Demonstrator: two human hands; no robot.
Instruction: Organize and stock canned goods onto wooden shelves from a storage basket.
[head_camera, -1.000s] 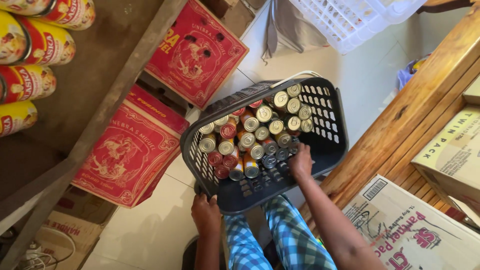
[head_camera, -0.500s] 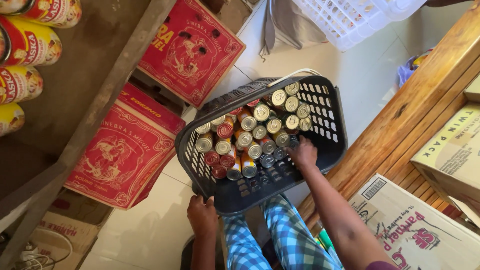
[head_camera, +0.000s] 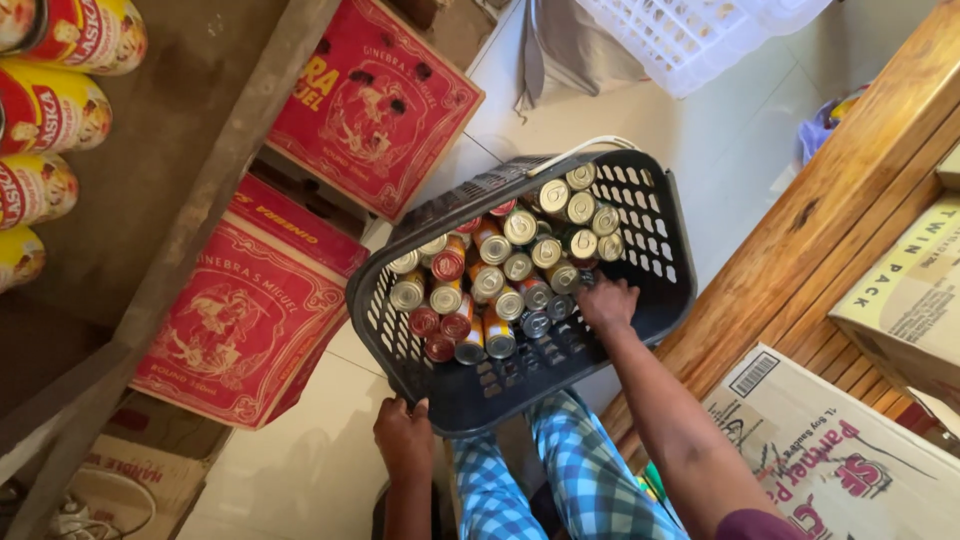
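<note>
- Basket (head_camera: 655, 262): dark plastic, slotted walls, tilted, held above a pale tiled floor (head_camera: 740, 150); sits centre of the scene, just left of a wooden counter edge (head_camera: 830, 210).
- Cans (head_camera: 500, 275): many small tins with silver tops and red or orange sides, packed on end in the left and far part of the basket; the near right part of its floor is bare.
- Left hand (head_camera: 405, 440): at the near rim of the basket, fingers curled shut over the rim, gripping it.
- Right hand (head_camera: 605, 303): inside the basket, palm down, fingers bent and resting on the cans at the right edge of the cluster; whether it grips one cannot be told.
- White cord or handle (head_camera: 590, 148): curves along the far rim of the basket.
- Red cartons (head_camera: 235, 320): two printed cardboard boxes on the floor to the left, a third (head_camera: 375, 100) leaning farther back.
- Wooden shelf (head_camera: 170, 130): far left, carrying large yellow-and-red tins (head_camera: 50, 105) lying on their sides.
- White plastic crate (head_camera: 700, 35): far, on the floor beyond the basket.
- Brown cardboard boxes (head_camera: 830, 460): on the counter at the near right.
- Blue checked trousers (head_camera: 570, 480): directly below the basket.
</note>
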